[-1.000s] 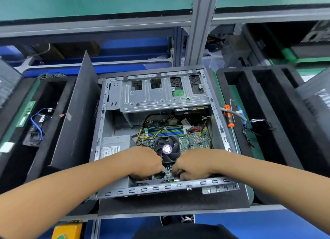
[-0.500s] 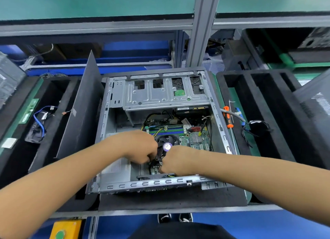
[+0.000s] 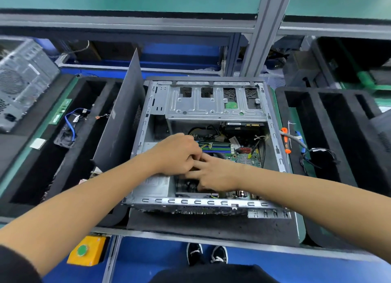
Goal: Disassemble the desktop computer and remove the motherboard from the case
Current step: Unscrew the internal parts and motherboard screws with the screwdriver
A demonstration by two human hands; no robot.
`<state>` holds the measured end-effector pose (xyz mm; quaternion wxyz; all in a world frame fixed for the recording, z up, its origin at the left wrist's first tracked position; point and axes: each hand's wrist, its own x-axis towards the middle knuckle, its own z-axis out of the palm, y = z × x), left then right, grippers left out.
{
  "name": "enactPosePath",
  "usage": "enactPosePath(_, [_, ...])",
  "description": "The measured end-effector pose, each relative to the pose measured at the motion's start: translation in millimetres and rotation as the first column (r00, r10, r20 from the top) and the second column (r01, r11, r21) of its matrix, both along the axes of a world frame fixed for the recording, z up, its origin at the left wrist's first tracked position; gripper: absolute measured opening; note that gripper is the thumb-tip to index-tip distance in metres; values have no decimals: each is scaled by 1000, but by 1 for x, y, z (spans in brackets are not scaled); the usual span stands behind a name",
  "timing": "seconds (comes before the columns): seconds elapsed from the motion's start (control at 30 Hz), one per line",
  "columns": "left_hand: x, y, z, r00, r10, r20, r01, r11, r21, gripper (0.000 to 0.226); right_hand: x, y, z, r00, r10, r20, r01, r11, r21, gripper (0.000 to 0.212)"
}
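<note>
You are looking down into an open desktop case [image 3: 203, 203] lying on its side on a dark foam mat. Take the case as your landmark. Its side panel [image 3: 120, 122] is already off and stands propped just left of the case. Inside the case, the motherboard [image 3: 245, 158] is still in place on the floor, with memory sticks [image 3: 215, 148] seated and cables [image 3: 259, 147] running over it. A metal drive cage [image 3: 213, 103] spans the far end of the case.

Your left hand [image 3: 175, 153] reaches into the middle of the case, fingers curled down toward something beneath; what they hold, if anything, is hidden. Your right hand [image 3: 213, 175] meets it from the right, fingers mostly straight and spread, resting over the board's centre and touching your left hand. I cannot tell whether it grips anything.

Right of the case, an orange-handled screwdriver [image 3: 284, 140] lies beside a foam tray [image 3: 330, 134]. Left of the case, another foam tray [image 3: 53, 147] holds a blue cable [image 3: 70, 124].

Judging from this, the opening is done; unplugging, unscrewing and lifting out the board remain.
</note>
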<state>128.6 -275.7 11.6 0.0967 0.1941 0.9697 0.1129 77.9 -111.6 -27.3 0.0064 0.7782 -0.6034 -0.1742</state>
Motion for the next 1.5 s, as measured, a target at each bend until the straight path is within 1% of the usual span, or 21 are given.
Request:
enactPosePath(0.07, [0,0,1,1000,6,-12,-6,1000,8,20,0,-2,-3,988,-94,124,91,995,27,25])
enactPosePath(0.13, [0,0,0,1000,10,-20,-10,1000,14,26,1,-3,-1,928,-224,297,201,974,104,28])
enactPosePath(0.17, [0,0,-1,1000,17,-24,-16,1000,26,29,2,-3,-1,889,-275,366,240,961,139,24])
enactPosePath(0.23, [0,0,-2,1000,23,-22,-22,999,42,31,2,-3,-1,835,-333,438,281,943,180,18])
enactPosePath(0.33, [0,0,-3,1000,-26,16,26,1000,1,30,0,-3,-6,818,-366,443,312,930,193,14])
enactPosePath(0.43, [-3,0,-1,994,-77,83,82,995,-51,44,0,-3,-7,814,-377,442,312,925,215,18])
enactPosePath(0.53, [-5,0,1,988,-90,129,101,992,-80,49,2,-2,-9,782,-403,475,338,915,219,17])
enactPosePath(0.63, [-5,3,2,985,-67,157,81,993,-84,46,2,-2,-11,748,-421,513,364,907,214,11])
enactPosePath(0.73, [-5,4,1,987,-49,156,64,993,-98,33,3,-3,-11,740,-420,526,367,907,208,11])
enactPosePath(0.8, [-5,4,0,987,-50,153,68,991,-118,30,3,-2,-12,729,-420,541,370,906,205,11])
enactPosePath(0.9, [-5,4,-2,989,-36,147,60,985,-162,31,3,-2,-12,708,-413,573,375,907,191,10])
enactPosePath(1.07, [-4,4,-5,993,-19,120,36,989,-145,29,5,-1,-17,722,-392,571,372,915,158,7])
enactPosePath(1.13, [-4,4,-5,993,-21,112,37,989,-143,29,4,-2,-17,709,-398,582,380,911,159,8])
enactPosePath(1.17, [-4,4,-6,994,-22,106,37,990,-140,30,2,-3,-16,643,-436,630,419,888,188,10])
enactPosePath(1.2, [-5,4,-6,995,-12,99,24,992,-125,31,0,-4,-12,515,-496,699,471,845,253,13])
enactPosePath(1.23, [-7,4,-5,995,9,99,1,995,-100,32,-4,-4,-12,367,-541,756,505,799,326,15])
enactPosePath(1.27, [-8,4,-6,994,28,101,-20,997,-79,36,-7,-4,-10,296,-547,783,496,789,363,17])
enactPosePath(1.33, [-8,5,-6,994,28,107,-18,996,-85,43,-8,-5,-9,366,-515,775,429,832,350,20])
enactPosePath(1.37, [-8,5,-7,994,21,107,-11,996,-89,44,-8,-4,-10,375,-514,771,412,838,358,20])
enactPosePath(1.43, [-8,4,-9,995,28,97,-19,996,-87,42,-9,-4,-8,343,-525,779,397,833,387,21])
enactPosePath(1.5, [-8,4,-10,995,29,92,-21,996,-84,41,-9,-5,-5,337,-525,782,398,832,387,20])
